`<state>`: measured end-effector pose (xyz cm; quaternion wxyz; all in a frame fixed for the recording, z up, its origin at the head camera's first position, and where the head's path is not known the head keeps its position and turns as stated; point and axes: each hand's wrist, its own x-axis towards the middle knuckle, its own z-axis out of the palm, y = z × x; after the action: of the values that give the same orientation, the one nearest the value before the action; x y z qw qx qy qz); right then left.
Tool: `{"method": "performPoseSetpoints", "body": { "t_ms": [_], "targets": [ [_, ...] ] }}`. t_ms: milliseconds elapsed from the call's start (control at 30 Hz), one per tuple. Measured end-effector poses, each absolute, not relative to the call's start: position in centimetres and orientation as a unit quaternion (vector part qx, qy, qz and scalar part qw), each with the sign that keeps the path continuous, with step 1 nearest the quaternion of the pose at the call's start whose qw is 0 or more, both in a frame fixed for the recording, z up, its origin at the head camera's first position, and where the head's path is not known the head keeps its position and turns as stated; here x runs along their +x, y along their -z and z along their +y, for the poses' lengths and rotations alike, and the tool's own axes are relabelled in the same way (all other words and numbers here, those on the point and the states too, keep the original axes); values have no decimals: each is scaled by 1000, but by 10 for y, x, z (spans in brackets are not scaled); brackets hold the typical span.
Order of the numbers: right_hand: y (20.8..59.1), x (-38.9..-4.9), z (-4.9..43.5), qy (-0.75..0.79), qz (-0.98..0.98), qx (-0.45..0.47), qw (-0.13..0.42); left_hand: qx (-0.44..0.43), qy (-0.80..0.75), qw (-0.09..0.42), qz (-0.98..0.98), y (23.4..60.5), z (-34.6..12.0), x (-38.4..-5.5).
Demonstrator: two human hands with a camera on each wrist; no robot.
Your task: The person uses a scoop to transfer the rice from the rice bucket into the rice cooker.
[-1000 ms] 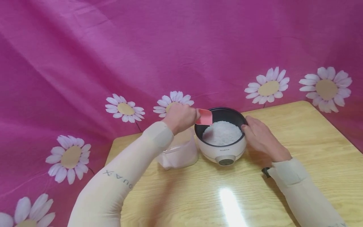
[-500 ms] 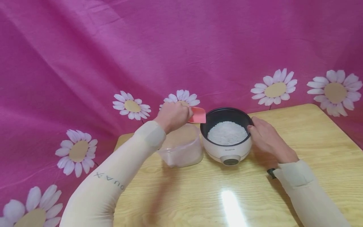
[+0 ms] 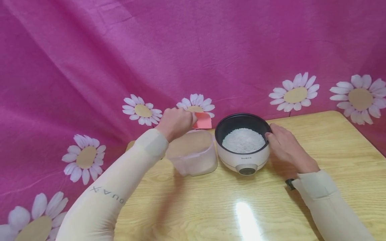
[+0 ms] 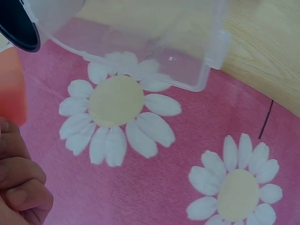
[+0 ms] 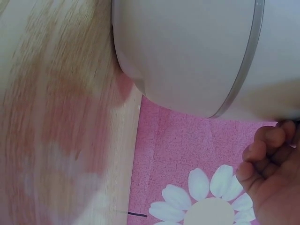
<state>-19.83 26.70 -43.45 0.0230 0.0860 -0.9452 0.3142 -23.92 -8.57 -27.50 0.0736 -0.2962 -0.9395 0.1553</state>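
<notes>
My left hand grips a coral-pink scoop, raised above the back of a clear plastic container. In the left wrist view the curled fingers hold the scoop at the left edge. To the right of the container stands a white rice cooker with a black inner pot. White rice covers the pot's bottom. My right hand holds the cooker's right rim, thumb at the edge; in the right wrist view its fingers curl by the white body. The scoop's inside is hidden.
Both cooker and container stand on a light wooden table, close to its back edge. Behind it hangs a magenta cloth printed with white daisies. A bright light reflection lies on the tabletop near the front.
My left hand has carried the scoop leftward, from over the cooker's rim to above the container. The right hand stays at the cooker's rim. The head view has shifted slightly.
</notes>
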Motion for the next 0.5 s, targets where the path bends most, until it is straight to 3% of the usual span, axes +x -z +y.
{"method": "performPoseSetpoints", "body": {
  "t_ms": [267,500],
  "targets": [
    [432,-200,266,-304,-948,88,34,-290,-148,83,-942,278,-104,-234],
    [434,-200,267,-298,-949,92,43,-284,-180,35,-941,280,-115,-229]
  ]
}}
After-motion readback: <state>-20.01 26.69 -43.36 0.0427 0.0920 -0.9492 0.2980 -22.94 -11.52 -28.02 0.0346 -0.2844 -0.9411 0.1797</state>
